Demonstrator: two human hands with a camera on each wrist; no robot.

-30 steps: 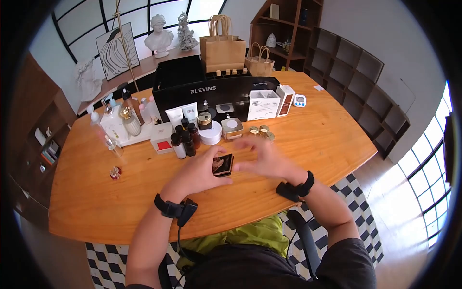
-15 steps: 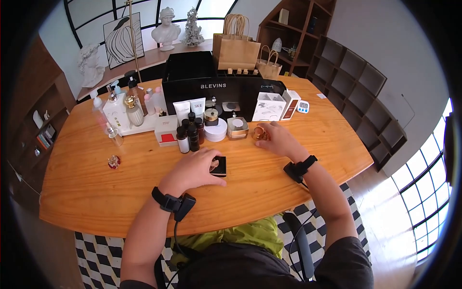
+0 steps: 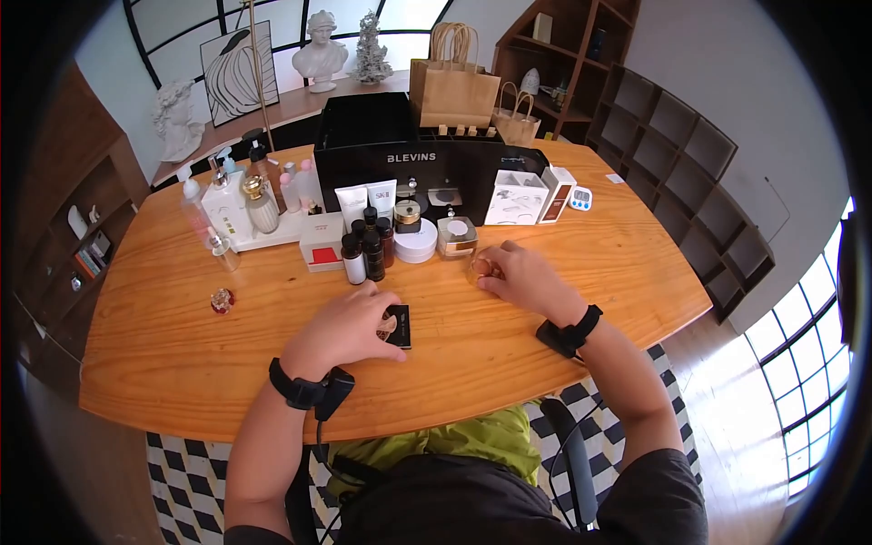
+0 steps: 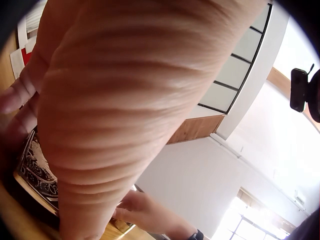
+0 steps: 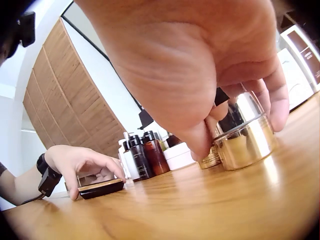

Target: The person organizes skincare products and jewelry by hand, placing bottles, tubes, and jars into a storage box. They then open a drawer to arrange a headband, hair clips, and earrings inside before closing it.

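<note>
My left hand point(image 3: 331, 334) arches over a flat black case point(image 3: 401, 329) on the wooden table, gripping it between thumb and fingers. An ornate pale pattern covers the top of the case point(image 4: 39, 167) in the left wrist view, and the right wrist view shows its gold edge. To the right, my right hand point(image 3: 531, 283) holds small gold jars point(image 3: 477, 270) from above. In the right wrist view, thumb and fingers straddle a shiny gold jar point(image 5: 247, 145), with another gold jar point(image 5: 210, 159) beside the thumb. The palm hides the rest.
Behind the hands stand dark bottles point(image 3: 373, 259), a round white jar point(image 3: 415, 243), a square clear jar point(image 3: 456, 238) and a red-and-white box point(image 3: 322, 243). A large black case point(image 3: 381, 173) is behind them. A small red ornament point(image 3: 222, 301) lies left; a timer point(image 3: 579, 199) stands far right.
My right hand has gone from beside the black case to the gold jars and drawn them left and nearer. My left hand has shifted the black case a little left and toward me.
</note>
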